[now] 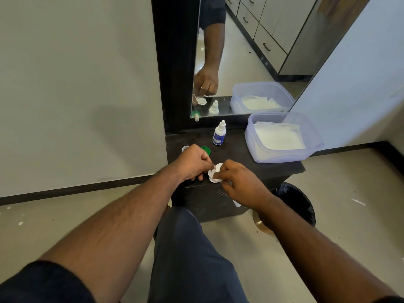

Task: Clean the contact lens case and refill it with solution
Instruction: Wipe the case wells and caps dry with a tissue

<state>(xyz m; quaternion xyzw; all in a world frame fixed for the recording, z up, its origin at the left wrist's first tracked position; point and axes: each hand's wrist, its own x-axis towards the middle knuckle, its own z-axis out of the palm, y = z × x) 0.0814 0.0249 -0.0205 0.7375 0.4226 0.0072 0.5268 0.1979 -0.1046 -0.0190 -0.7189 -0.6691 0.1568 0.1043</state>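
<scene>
At frame centre the left hand pinches the case steady over the counter. The right hand pinches what is probably a tissue, wiping a well. The green cap lies aside, clear of the work.

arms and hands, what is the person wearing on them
Both forearms are bare. Dark short sleeves end near the elbows, showing at the bottom corners of the head view. The left hand and right hand wear no gloves, and no rings, watch or bracelet show on the hands or wrists.
</scene>
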